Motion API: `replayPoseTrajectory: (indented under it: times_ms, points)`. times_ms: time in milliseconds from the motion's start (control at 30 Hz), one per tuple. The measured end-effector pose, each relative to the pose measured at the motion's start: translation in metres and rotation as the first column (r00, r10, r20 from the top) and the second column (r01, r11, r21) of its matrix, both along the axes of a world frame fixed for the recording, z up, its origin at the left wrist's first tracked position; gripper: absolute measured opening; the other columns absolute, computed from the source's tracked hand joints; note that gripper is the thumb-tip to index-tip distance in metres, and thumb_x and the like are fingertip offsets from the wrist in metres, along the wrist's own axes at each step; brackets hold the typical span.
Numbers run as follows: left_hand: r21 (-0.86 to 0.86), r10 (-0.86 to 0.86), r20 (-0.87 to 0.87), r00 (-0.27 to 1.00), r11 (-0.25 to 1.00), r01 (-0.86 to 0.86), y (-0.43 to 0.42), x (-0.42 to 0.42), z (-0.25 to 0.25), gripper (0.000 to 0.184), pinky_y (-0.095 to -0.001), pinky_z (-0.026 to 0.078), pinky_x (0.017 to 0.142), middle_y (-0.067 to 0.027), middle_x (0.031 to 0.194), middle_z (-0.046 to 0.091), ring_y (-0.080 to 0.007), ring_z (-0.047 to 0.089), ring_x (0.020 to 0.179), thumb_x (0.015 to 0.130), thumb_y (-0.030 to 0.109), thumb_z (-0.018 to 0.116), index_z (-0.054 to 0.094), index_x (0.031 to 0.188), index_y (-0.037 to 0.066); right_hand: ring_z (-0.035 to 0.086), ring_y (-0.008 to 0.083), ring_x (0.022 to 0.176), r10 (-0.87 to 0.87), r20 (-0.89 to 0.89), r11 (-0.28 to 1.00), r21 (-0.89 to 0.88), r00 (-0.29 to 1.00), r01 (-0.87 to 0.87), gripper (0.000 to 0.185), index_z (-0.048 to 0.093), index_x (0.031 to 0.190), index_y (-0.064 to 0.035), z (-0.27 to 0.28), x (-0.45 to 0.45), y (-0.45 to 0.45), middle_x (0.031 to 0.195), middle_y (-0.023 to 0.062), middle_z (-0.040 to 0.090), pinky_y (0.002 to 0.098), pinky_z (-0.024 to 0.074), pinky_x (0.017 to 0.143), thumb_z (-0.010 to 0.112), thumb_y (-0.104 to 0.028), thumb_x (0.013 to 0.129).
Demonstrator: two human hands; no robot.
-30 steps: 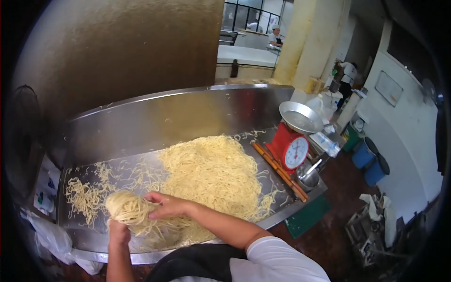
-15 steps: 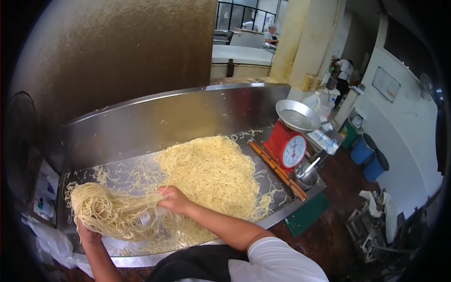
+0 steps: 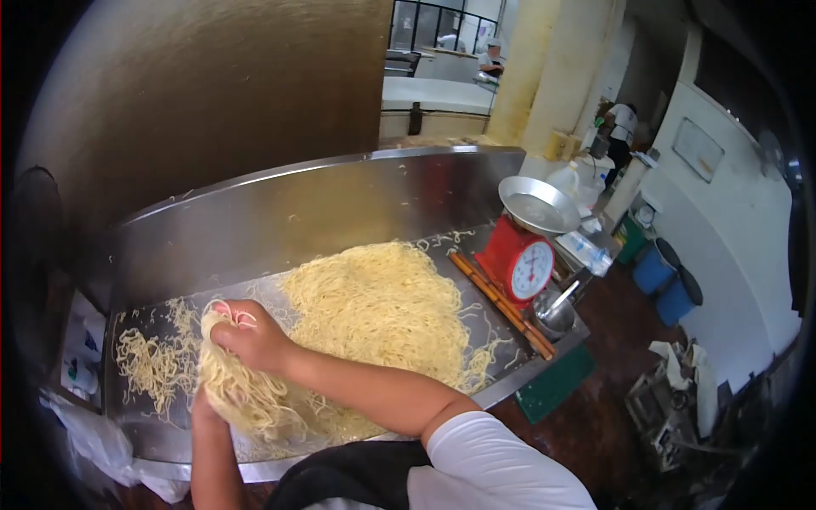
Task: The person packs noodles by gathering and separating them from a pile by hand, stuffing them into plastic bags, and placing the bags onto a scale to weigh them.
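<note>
A bundle of pale yellow noodles [image 3: 242, 395] hangs between my hands over the left part of the metal tray table [image 3: 161, 438]. My right hand [image 3: 255, 338] is closed round the top of the bundle, with a few strands looped over its fingers. Below it, my left hand [image 3: 206, 410] holds the bundle from its lower left side, its fingers mostly hidden by the noodles. A large heap of noodles [image 3: 382, 297] spreads across the middle of the tray, to the right of both hands. Loose strands [image 3: 157, 361] lie at the left.
At the tray's right end stand a red dial scale [image 3: 520, 259] with a metal pan [image 3: 539, 206], brown sticks [image 3: 501, 306] and a metal pot [image 3: 554, 314]. A raised metal back wall [image 3: 331, 204] borders the tray. Blue bins [image 3: 678, 297] and two people are farther off.
My right hand has moved left and up with its noodles, over the left hand. The stretched, coiled bundle now hangs gathered, and the left hand has shifted slightly right.
</note>
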State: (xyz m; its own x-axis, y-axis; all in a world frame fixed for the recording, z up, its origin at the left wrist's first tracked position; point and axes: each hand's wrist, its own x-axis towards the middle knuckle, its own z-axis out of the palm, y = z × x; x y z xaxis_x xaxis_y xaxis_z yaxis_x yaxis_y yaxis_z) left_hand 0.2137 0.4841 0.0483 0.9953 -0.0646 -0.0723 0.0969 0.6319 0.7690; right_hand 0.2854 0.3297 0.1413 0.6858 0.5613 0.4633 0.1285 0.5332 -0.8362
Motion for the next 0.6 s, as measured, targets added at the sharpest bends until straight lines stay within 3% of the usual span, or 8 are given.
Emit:
replayPoseTrajectory:
  times_ms: [100,167,267,367,433,500,567,600]
  points:
    - [-0.01,-0.162,-0.013,0.987,0.987,0.162,-0.01,0.01,-0.031,0.043,-0.0324,0.054,0.071,-0.0108,0.104,0.063,-0.0211,0.063,0.086,0.072,0.008,0.07,0.057,0.112,-0.001,0.044,0.0053,0.058,0.008,-0.049,0.999,-0.047,0.999,-0.01,0.01,0.053,0.071,-0.0047,-0.017,0.009,0.019,0.062,-0.003,0.049,0.0243,0.0361,0.052,0.05,-0.009,0.08]
    - [0.115,-0.167,-0.069,0.983,0.978,0.175,-0.02,0.009,-0.043,0.043,-0.032,0.053,0.069,-0.0089,0.099,0.062,-0.0194,0.062,0.082,0.07,0.003,0.07,0.057,0.11,0.0,0.046,0.0054,0.06,0.058,-0.117,0.988,-0.134,0.991,-0.074,0.011,0.054,0.071,-0.0045,-0.022,0.013,0.02,0.064,-0.0019,0.051,0.0242,0.0378,0.053,0.052,-0.011,0.08]
    - [0.239,-0.066,-0.103,0.992,0.967,0.089,-0.043,0.004,-0.031,0.035,-0.0329,0.053,0.066,-0.0073,0.094,0.062,-0.0187,0.062,0.077,0.074,0.007,0.067,0.058,0.108,0.001,0.05,0.0067,0.061,-0.133,-0.015,0.957,-0.261,0.991,0.125,0.01,0.058,0.083,-0.0047,-0.041,0.025,0.008,0.068,-0.0022,0.055,0.0251,0.0414,0.055,0.053,-0.013,0.081]
    - [0.192,0.055,-0.132,0.99,0.981,-0.029,-0.04,-0.001,-0.014,0.037,-0.0355,0.054,0.071,-0.0085,0.096,0.062,-0.0203,0.063,0.083,0.076,0.01,0.067,0.056,0.111,0.002,0.058,0.0126,0.083,-0.065,-0.053,0.839,-0.543,0.997,0.026,0.026,0.06,0.102,-0.0043,-0.059,0.044,-0.035,0.093,0.0052,0.062,0.0279,0.047,0.074,0.06,-0.02,0.082]
    - [0.144,0.077,-0.095,0.992,0.988,-0.063,-0.029,-0.003,-0.013,0.038,-0.0366,0.054,0.075,-0.0096,0.1,0.062,-0.0214,0.063,0.087,0.077,0.012,0.066,0.056,0.113,0.004,0.053,0.0192,0.108,0.0,-0.202,0.827,-0.55,0.979,-0.114,0.045,0.056,0.116,-0.0038,-0.061,0.019,-0.069,0.118,0.0107,0.057,0.0313,0.0415,0.093,0.066,-0.03,0.081]
    - [0.055,0.126,-0.055,0.991,0.991,-0.123,-0.023,-0.001,-0.008,0.033,-0.0362,0.054,0.071,-0.0083,0.097,0.063,-0.021,0.063,0.082,0.084,0.025,0.058,0.057,0.111,0.005,0.044,0.0228,0.12,0.244,-0.172,0.759,-0.578,0.954,-0.298,0.06,0.052,0.124,-0.0034,-0.111,0.005,-0.079,0.13,0.0136,0.048,0.0316,0.035,0.101,0.068,-0.038,0.079]
    - [-0.115,0.111,-0.059,0.992,0.986,-0.117,-0.002,0.001,-0.001,0.038,-0.0378,0.054,0.074,-0.009,0.101,0.063,-0.0224,0.063,0.084,0.086,0.034,0.055,0.057,0.113,0.007,0.053,0.0233,0.11,0.11,0.392,0.742,-0.644,0.913,0.187,0.053,0.056,0.117,-0.0041,-0.141,-0.018,-0.091,0.117,0.0141,0.058,0.0329,0.0414,0.093,0.069,-0.036,0.077]
    - [-0.137,0.2,-0.061,0.978,0.969,-0.207,-0.003,-0.002,0.014,0.04,-0.0393,0.054,0.075,-0.0094,0.104,0.062,-0.0239,0.063,0.087,0.086,0.036,0.054,0.057,0.114,0.007,0.056,0.0233,0.104,0.059,0.326,0.65,-0.73,0.943,0.212,0.048,0.058,0.114,-0.0046,-0.146,-0.019,-0.099,0.111,0.0137,0.06,0.0331,0.0432,0.089,0.069,-0.033,0.077]
